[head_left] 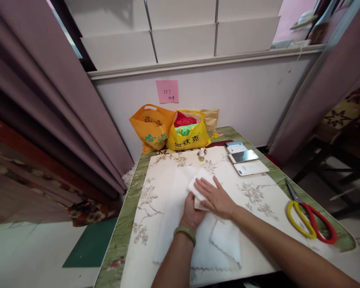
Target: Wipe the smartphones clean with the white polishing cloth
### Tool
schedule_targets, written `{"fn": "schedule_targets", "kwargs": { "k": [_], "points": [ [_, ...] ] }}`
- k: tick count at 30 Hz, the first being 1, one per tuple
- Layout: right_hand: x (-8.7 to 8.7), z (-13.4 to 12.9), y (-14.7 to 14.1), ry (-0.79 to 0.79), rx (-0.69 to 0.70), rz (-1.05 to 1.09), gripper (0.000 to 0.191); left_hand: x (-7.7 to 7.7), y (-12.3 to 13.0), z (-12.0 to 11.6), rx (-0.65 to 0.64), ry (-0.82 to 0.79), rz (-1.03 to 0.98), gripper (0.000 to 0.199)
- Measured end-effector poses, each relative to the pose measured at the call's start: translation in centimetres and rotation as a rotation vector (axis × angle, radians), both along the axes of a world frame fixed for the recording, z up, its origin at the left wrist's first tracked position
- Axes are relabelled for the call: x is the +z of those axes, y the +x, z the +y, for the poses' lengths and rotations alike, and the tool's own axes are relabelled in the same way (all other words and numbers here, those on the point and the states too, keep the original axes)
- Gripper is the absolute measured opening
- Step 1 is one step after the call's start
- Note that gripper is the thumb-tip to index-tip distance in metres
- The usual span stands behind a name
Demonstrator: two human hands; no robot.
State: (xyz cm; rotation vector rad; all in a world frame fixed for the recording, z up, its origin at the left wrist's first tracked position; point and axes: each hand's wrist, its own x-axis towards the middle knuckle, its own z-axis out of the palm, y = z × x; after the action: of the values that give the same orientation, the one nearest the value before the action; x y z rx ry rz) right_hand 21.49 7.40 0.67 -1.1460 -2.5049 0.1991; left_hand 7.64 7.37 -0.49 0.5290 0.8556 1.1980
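Note:
Across the middle of the table lies a white cloth [204, 252] with scalloped edges, one corner folded over. My left hand [192, 213], with a green bangle at the wrist, is wrapped round the lower side of a white-covered flat object [201, 176]. On top of that object my right hand [214, 196] rests flat, its fingers stretched out and pointing left. What lies under the white cover cannot be made out. A small bottle [201, 155] stands just beyond the hands.
An orange bag [151, 128] and a yellow bag [187, 138] stand at the table's back edge. Several phones, one a white phone [252, 168], lie at the back right. Scissors [303, 216] with yellow and red handles lie near the right edge.

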Motion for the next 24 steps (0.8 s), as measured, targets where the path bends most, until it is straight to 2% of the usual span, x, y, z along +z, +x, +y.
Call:
{"fn": "schedule_targets", "kwargs": {
  "k": [2, 3, 4, 7, 8, 9, 12, 13, 14, 16, 17, 18, 19, 21, 24],
  "points": [
    [0.0, 0.6, -0.2, -0.014, -0.2, 0.026, 0.06, -0.2, 0.1, 0.1, -0.098, -0.022, -0.161, 0.041],
    [0.1, 0.6, -0.3, -0.014, -0.211, 0.029, 0.061, -0.4, 0.0, 0.1, -0.124, -0.044, -0.26, 0.042],
    [0.1, 0.4, -0.4, -0.011, -0.15, 0.022, 0.062, -0.7, -0.1, 0.1, -0.126, -0.065, -0.33, 0.042],
    [0.2, -0.4, -0.2, 0.0, 0.194, -0.027, 0.066, -1.4, -0.5, 0.1, -0.088, -0.101, -0.383, 0.04],
    [0.2, -0.4, -0.1, -0.003, 0.22, -0.033, 0.065, -1.4, -0.5, 0.1, -0.09, -0.097, -0.384, 0.041],
    [0.2, -0.4, 0.1, -0.007, 0.171, -0.029, 0.064, -1.3, -0.4, 0.2, -0.112, -0.09, -0.39, 0.042],
    [0.0, -0.1, 0.2, -0.01, -0.139, 0.004, 0.062, -0.7, -0.1, 0.2, -0.179, -0.069, -0.422, 0.045],
    [-0.1, -0.2, 0.1, -0.002, -0.161, 0.007, 0.064, -0.6, 0.0, 0.2, -0.177, -0.076, -0.417, 0.044],
    [-0.2, -0.4, 0.0, 0.008, -0.112, 0.005, 0.067, -0.6, 0.0, 0.2, -0.158, -0.092, -0.402, 0.042],
    [-0.5, -0.9, -0.1, 0.02, 0.08, 0.004, 0.069, -0.7, -0.1, 0.1, -0.098, -0.128, -0.36, 0.036],
    [-0.6, -1.0, -0.1, 0.014, 0.129, 0.025, 0.066, -0.7, -0.1, 0.1, -0.09, -0.14, -0.349, 0.034],
    [-0.7, -1.1, 0.1, 0.0, 0.107, 0.073, 0.061, -0.7, -0.1, 0.1, -0.101, -0.146, -0.35, 0.034],
    [-0.9, -0.9, 0.4, -0.021, 0.021, 0.15, 0.056, -0.5, -0.1, 0.1, -0.129, -0.146, -0.36, 0.034],
    [-1.1, -0.4, 1.2, -0.076, -0.241, 0.382, 0.049, -0.1, -0.1, 0.0, -0.188, -0.14, -0.376, 0.039],
    [-1.2, 0.2, 2.8, -0.134, -0.561, 0.744, 0.049, 0.7, -0.2, -0.2, -0.229, -0.109, -0.374, 0.048]
  ]
}}
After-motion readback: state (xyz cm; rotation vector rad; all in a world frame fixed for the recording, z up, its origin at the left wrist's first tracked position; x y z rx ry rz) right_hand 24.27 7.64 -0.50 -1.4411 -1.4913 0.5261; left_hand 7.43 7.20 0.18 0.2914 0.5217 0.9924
